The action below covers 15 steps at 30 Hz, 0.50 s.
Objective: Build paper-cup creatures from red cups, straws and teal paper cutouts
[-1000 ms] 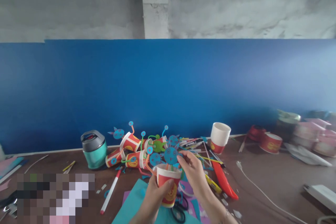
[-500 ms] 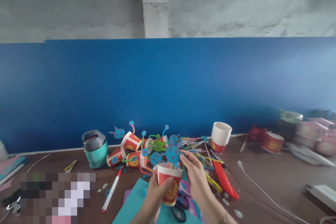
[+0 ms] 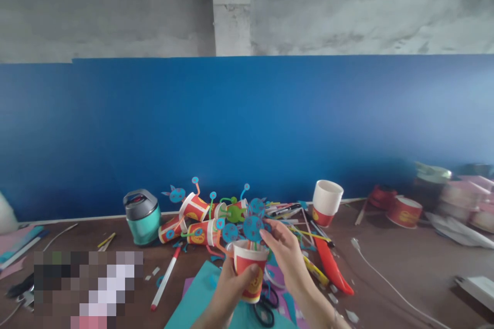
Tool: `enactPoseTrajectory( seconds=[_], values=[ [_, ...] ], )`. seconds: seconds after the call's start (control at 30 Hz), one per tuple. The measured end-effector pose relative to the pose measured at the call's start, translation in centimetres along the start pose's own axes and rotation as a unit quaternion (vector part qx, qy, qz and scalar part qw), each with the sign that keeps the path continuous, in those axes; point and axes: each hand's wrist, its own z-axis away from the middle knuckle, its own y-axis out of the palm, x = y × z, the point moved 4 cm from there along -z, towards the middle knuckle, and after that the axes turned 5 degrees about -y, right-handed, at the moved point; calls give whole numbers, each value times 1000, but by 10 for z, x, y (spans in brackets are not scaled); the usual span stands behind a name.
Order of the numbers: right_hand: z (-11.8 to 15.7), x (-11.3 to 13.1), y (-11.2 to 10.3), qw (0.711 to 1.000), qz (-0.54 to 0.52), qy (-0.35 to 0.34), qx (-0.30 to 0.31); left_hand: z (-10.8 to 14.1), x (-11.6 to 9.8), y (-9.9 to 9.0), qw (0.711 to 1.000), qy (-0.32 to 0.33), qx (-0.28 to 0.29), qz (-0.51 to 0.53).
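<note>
My left hand [image 3: 234, 284] is wrapped round a red and white paper cup [image 3: 251, 259], held upright above a teal sheet of paper [image 3: 204, 288]. A round blue paper face [image 3: 253, 229] with small ears stands over the cup's mouth on orange and green stems. The fingers of my right hand [image 3: 283, 247] pinch the right edge of that face. Black-handled scissors [image 3: 264, 313] lie on the paper just below the cup. Behind it, several decorated paper cups [image 3: 195, 208] with bent straw arms and blue paper discs lie on their sides.
A teal lidded jar [image 3: 142, 218] stands at the left, near a red-capped white marker [image 3: 165, 277]. At the right are stacked white cups [image 3: 327, 203], a red utility knife [image 3: 332, 264], a yellow one [image 3: 314, 270] and a white cable [image 3: 389, 277]. Pens and straws pile up at the back.
The blue face has tipped slightly left over the cup, and my right fingers have moved a little with it. My left hand keeps its hold; the view has shifted slightly.
</note>
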Motion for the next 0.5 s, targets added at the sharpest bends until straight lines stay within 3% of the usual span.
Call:
enactPoseTrajectory(
  seconds=[0.17, 0.37, 0.5],
  values=[
    [-3, -9, 1, 999, 24, 2, 45, 3, 3, 5, 998, -15, 50, -21],
    [4, -2, 3, 999, 21, 17, 43, -1, -9, -3, 999, -6, -14, 39],
    [17, -14, 17, 982, -33, 104, 154, -5, -12, -8, 998, 1, -19, 59]
  ],
)
